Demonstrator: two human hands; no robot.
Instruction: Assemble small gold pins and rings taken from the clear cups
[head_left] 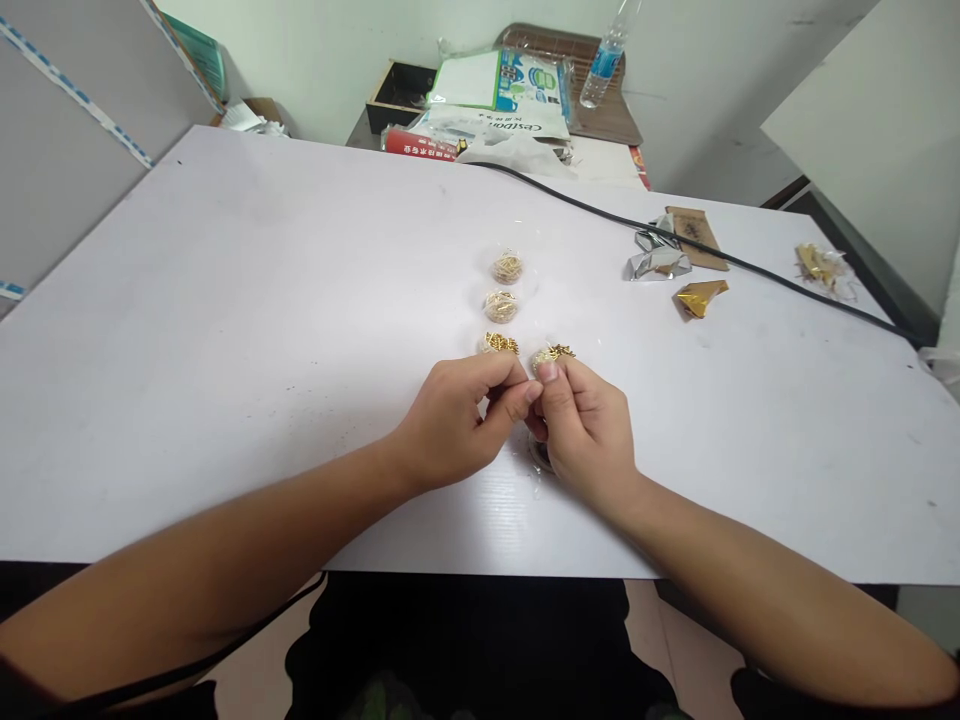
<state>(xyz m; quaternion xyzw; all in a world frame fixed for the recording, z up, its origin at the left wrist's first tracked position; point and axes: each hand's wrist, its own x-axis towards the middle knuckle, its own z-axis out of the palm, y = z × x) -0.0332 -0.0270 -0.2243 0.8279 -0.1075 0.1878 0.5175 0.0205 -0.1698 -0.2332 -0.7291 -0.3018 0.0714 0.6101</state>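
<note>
My left hand and my right hand meet over the middle of the white table, thumbs and fingertips pinched together. What lies between the fingertips is too small to make out. Just beyond my right thumb shows a gold and cream bundle in clear wrap; whether that hand holds it, I cannot tell. Past my left fingers is another gold bundle. Behind it sit a pale wrapped bundle and a second pale bundle, in a line. A dark round item is partly hidden beneath my right hand.
A black cable crosses the table at the back right. Near it lie silver foil scraps, a brown packet, gold foil and a clear wrapper. Behind stand a water bottle and a black box.
</note>
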